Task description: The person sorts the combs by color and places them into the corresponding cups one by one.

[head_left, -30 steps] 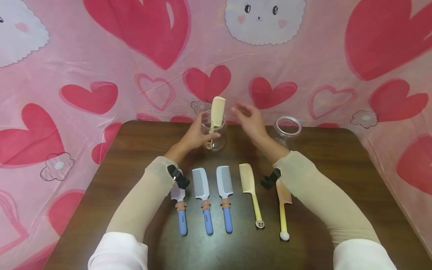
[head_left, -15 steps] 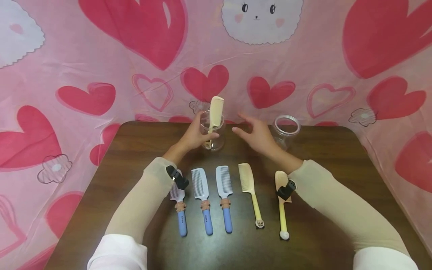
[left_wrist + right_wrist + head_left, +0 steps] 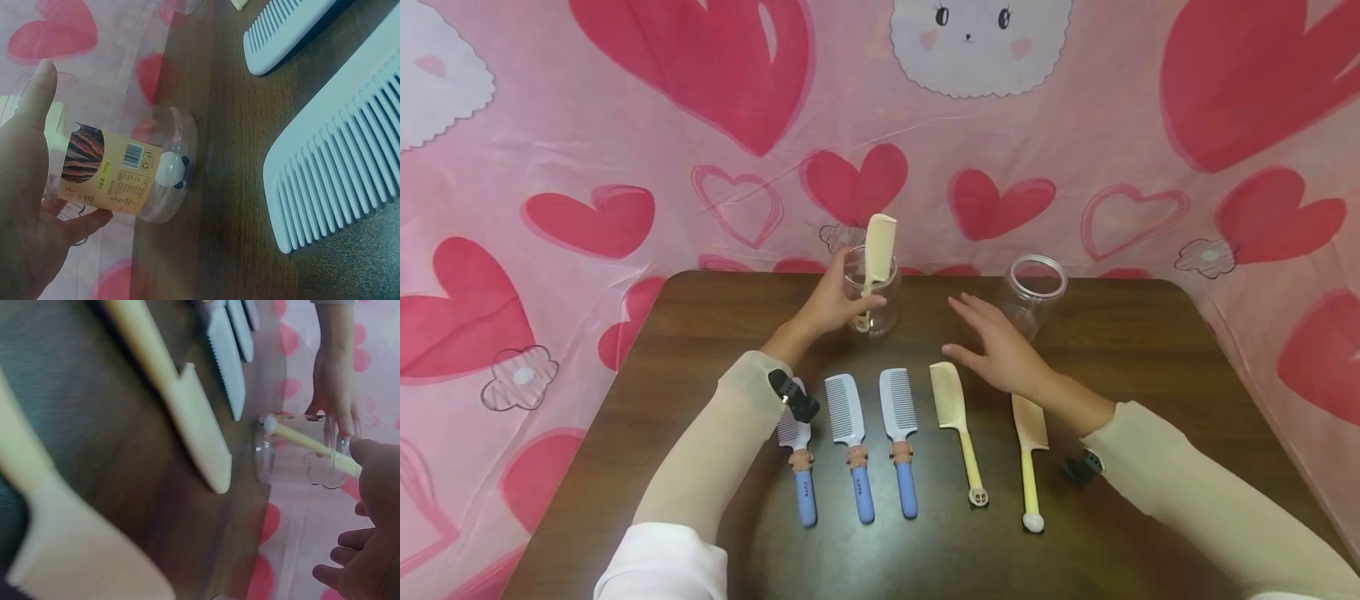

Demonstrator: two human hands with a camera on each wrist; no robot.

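Right hand [image 3: 1000, 350] now lower, above comb [image 3: 953, 408]

The jar [image 3: 125, 172] carries a yellow label with a barcode and small print too blurred to read. Tiny lettering on the blue comb handle [image 3: 806, 493] is illegible.

You have two clear jars [image 3: 871, 300] [image 3: 1033, 293] on the table [image 3: 1150, 350], three blue-handled combs [image 3: 847, 442] and three cream combs [image 3: 953, 417], one standing in the left jar.
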